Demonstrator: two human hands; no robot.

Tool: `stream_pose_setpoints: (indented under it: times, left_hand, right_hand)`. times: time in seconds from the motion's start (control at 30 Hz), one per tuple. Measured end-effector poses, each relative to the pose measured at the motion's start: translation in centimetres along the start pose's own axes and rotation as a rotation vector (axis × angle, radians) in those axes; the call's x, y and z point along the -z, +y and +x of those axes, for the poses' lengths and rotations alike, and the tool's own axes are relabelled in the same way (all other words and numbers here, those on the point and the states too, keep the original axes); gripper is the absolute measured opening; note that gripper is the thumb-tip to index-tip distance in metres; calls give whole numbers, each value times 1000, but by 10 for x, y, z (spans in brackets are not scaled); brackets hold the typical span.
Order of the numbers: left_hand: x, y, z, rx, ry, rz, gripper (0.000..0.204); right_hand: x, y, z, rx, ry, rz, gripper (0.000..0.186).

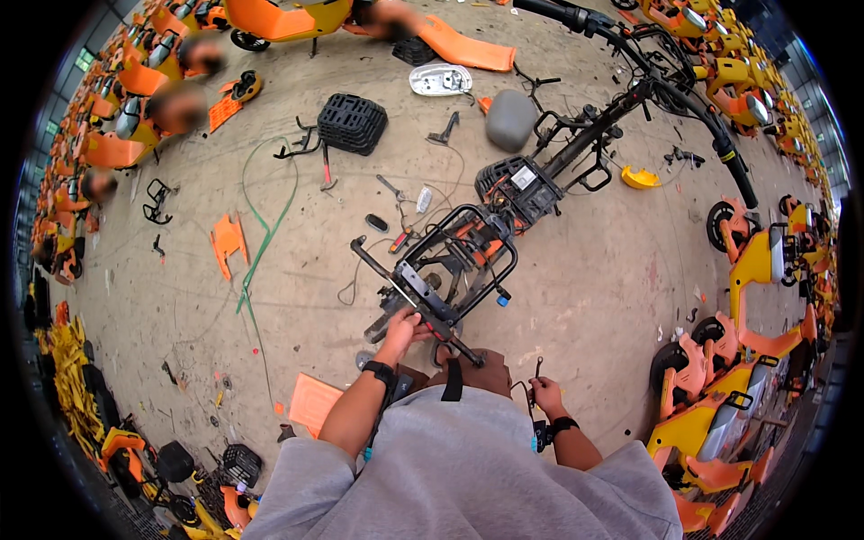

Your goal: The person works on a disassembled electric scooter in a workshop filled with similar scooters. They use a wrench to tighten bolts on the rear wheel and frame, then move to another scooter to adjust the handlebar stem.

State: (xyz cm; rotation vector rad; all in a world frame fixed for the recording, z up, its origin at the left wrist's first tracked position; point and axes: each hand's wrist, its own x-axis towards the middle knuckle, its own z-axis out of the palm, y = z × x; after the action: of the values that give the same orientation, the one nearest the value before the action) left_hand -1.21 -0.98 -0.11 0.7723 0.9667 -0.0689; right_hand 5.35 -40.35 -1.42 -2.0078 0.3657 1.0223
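A stripped black scooter frame (576, 148) stretches diagonally from below the middle up to handlebars (736, 162) at the top right. Its rear end, a rack of bent tubes (511, 265), is just in front of my legs. My left hand (403, 331) is closed on a metal bar at that rear end, its fingertips partly hidden. My right hand (546, 396), lower right and apart from the frame, is closed around a thin dark tool (538, 367), apparently a wrench. A black battery-box section (526, 189) with exposed wiring sits midway along the frame.
Black crates (351, 121), a grey rounded case (510, 121), a hammer (328, 175), a green strap (270, 229) and orange panels (229, 243) lie on the concrete floor (153, 315). Rows of yellow-orange scooters (756, 270) line both sides; more parts are at the lower left.
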Motion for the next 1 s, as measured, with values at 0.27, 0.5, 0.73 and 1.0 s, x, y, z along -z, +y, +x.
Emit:
stream_pose_setpoints:
  times: [0.27, 0.5, 0.73, 1.0]
  left_hand:
    - [-10, 8, 1, -2, -47, 48, 28]
    - [-8, 4, 2, -34, -48, 96, 20]
    - [-12, 8, 5, 6, -57, 36, 20]
    - [-11, 5, 7, 4, -86, 39, 20]
  right_hand:
    - [2, 3, -3, -29, 6, 9, 21]
    - [3, 5, -4, -40, 13, 4, 21]
    - [3, 0, -6, -29, 8, -6, 22]
    - [3, 0, -7, -34, 7, 14, 21]
